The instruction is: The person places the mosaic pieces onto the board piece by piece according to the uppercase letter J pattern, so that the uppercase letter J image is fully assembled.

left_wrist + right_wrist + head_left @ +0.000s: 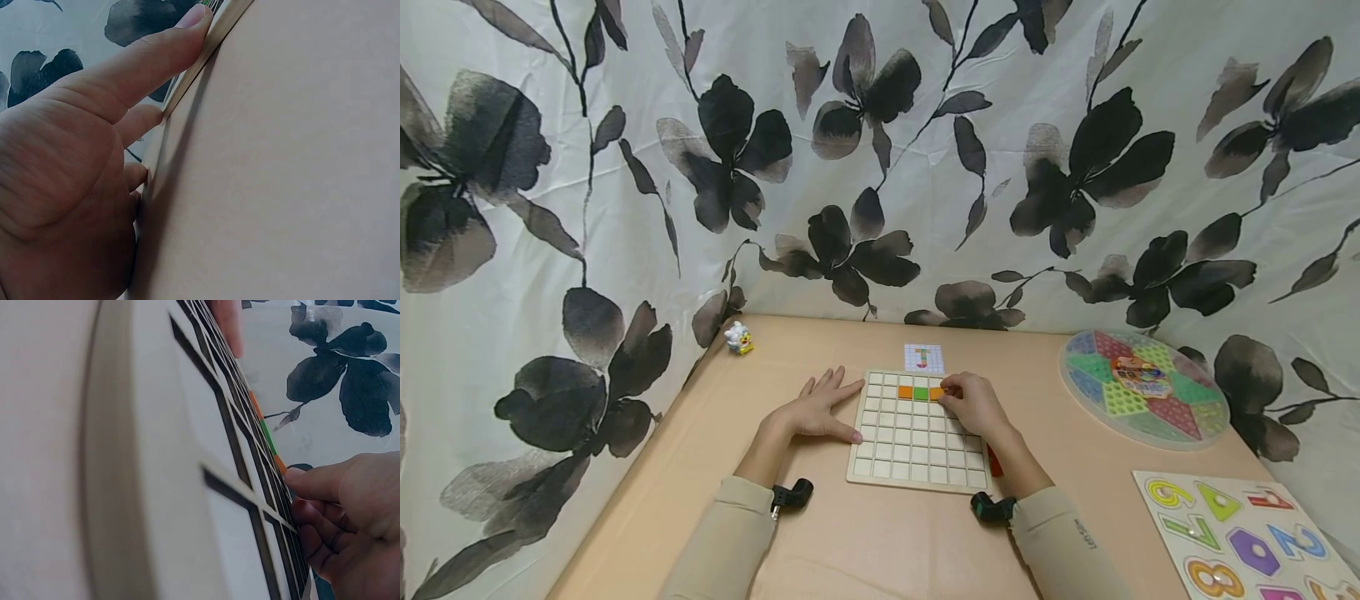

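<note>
A wooden grid board point(917, 475) with pale square cells lies flat on the table. Near its top edge, an orange tile point(906, 392), a green tile point(921, 393) and another orange tile point(935, 394) stand side by side in one row. My right hand point(976, 407) pinches the rightmost orange tile with thumb and forefinger; its other fingers curl over the board, as the right wrist view shows. The left hand point(816, 408) rests with spread fingers at the board's left side, its thumb point(162, 53) against the wooden edge.
Behind the board lies a small printed grid card point(923, 358). A red object point(995, 462) shows partly under my right forearm. To the right are a round patterned board point(1165, 425) and a number puzzle board point(1213, 508). A small toy figure point(739, 337) stands back left.
</note>
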Available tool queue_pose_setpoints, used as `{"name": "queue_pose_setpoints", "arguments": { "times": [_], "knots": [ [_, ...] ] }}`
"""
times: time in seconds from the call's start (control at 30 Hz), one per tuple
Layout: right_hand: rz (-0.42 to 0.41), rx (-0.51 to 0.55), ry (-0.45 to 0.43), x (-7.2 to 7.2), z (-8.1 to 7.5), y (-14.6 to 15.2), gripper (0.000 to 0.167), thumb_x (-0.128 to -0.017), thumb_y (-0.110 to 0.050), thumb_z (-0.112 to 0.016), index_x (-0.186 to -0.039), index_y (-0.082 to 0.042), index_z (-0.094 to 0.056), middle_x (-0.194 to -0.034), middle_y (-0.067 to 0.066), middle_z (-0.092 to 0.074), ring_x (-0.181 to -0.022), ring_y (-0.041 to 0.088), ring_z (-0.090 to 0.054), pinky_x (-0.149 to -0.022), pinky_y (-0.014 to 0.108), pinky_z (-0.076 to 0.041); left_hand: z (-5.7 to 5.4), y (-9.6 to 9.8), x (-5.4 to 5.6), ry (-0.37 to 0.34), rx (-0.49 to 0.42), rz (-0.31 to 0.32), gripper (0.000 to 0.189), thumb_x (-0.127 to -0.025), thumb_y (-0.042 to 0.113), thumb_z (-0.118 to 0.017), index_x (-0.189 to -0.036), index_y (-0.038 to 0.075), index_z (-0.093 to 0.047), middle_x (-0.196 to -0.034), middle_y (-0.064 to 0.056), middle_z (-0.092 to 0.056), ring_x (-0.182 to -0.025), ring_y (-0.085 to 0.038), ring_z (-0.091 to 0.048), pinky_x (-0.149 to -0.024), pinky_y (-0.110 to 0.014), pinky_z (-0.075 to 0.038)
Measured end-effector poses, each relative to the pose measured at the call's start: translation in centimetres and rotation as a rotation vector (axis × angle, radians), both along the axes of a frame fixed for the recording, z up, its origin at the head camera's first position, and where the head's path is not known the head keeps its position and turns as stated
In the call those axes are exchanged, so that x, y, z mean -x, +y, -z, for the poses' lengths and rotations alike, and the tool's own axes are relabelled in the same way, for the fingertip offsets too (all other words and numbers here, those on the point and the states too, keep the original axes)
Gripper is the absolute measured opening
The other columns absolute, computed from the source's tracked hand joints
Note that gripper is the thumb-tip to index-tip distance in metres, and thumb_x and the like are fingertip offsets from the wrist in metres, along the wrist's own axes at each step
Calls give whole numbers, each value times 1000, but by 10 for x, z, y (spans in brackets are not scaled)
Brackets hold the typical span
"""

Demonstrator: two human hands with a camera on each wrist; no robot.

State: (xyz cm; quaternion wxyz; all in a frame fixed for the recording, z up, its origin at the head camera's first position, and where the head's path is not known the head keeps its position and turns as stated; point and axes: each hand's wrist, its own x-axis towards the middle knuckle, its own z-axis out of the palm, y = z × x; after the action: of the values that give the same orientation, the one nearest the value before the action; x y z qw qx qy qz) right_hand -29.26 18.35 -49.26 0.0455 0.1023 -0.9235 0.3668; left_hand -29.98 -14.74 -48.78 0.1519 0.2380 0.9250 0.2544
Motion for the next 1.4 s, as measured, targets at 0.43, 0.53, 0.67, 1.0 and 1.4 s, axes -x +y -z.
{"name": "queue_pose_setpoints", "arguments": {
  "times": [0.43, 0.53, 0.67, 1.0, 1.4],
  "knots": [
    [-5, -16, 5, 0, 0, -2, 23, -94, -9, -76, -116, -1, -76, -98, 8, -68, -87, 20, -58, -81, 35, -52, 1, -1, -3, -9, -34, -3, 113, -75, 67, -82, -166, 24, -30, -175, -22, 2, -162, -40, 9, -129, -59, 10],
    [-3, -25, 3, 0, 0, -2, 23, -94, -9, -76, -115, -1, -76, -98, 7, -68, -87, 20, -58, -81, 35, -52, 0, -1, -3, -7, -33, -3, 114, -74, 68, -82, -166, 24, -31, -174, -22, 2, -162, -41, 8, -129, -59, 10],
    [3, -38, -9, 0, 1, -2, 23, -94, -11, -77, -115, -1, -76, -98, 7, -68, -87, 19, -58, -80, 34, -52, 1, 0, -2, -6, -10, -4, 113, -75, 67, -81, -166, 24, -29, -175, -21, 3, -162, -40, 9, -129, -59, 9],
    [-32, -11, -23, 0, 0, 3, 29, -94, -12, -76, -121, 1, -74, -101, 8, -68, -88, 20, -59, -80, 35, -52, 1, 1, -1, 6, 8, -3, 107, -79, 62, -82, -165, 25, -31, -175, -20, 1, -163, -39, 6, -130, -59, 7],
    [-67, 68, 26, -8, -23, 12, 31, -96, -14, -76, -124, -1, -73, -109, 13, -70, -91, 24, -61, -72, 29, -52, 0, 0, -1, 4, 8, 5, 108, -79, 62, -82, -166, 24, -31, -174, -22, 1, -162, -40, 7, -129, -60, 8]
  ]
}}
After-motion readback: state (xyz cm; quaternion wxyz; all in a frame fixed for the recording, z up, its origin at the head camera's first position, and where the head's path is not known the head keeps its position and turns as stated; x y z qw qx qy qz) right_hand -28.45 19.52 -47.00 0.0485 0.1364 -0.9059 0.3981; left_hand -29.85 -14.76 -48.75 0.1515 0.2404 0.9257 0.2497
